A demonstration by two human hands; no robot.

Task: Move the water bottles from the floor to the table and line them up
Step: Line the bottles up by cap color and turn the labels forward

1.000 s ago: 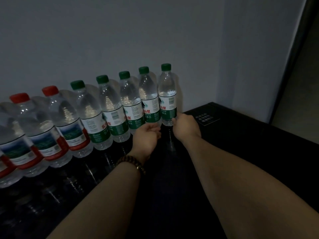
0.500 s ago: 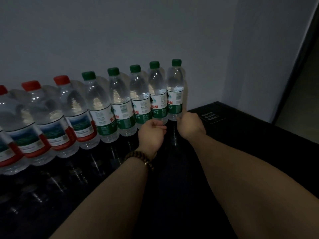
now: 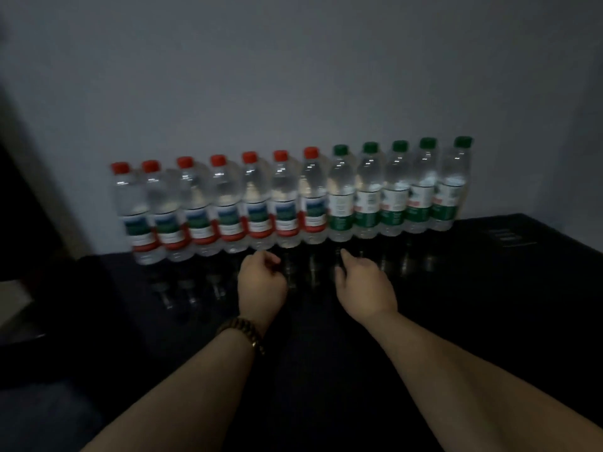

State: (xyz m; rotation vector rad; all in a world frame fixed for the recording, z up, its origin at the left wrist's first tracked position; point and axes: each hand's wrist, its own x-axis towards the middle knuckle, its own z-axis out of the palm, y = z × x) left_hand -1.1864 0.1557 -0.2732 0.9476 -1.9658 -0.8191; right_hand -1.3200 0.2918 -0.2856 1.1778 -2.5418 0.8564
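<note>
A long row of clear water bottles stands upright against the wall on the glossy black table (image 3: 489, 288). Several red-capped bottles (image 3: 228, 203) fill the left part and several green-capped bottles (image 3: 396, 194) fill the right part. My left hand (image 3: 261, 282), with a bead bracelet at the wrist, hovers just in front of the red-capped bottles, fingers loosely curled and holding nothing. My right hand (image 3: 362, 285) hovers in front of the first green-capped bottle (image 3: 341, 197), fingers slightly apart, holding nothing. Neither hand touches a bottle.
A plain grey wall (image 3: 293, 76) rises right behind the row. The table's left edge drops off near the first red-capped bottle, with a dark gap and a pale surface (image 3: 13, 308) beyond. A small printed label (image 3: 505, 238) lies on the table at the right.
Both hands have let go of the rightmost green-capped bottles and pulled back toward the row's middle. The view has swung left and backed off, so the whole row shows.
</note>
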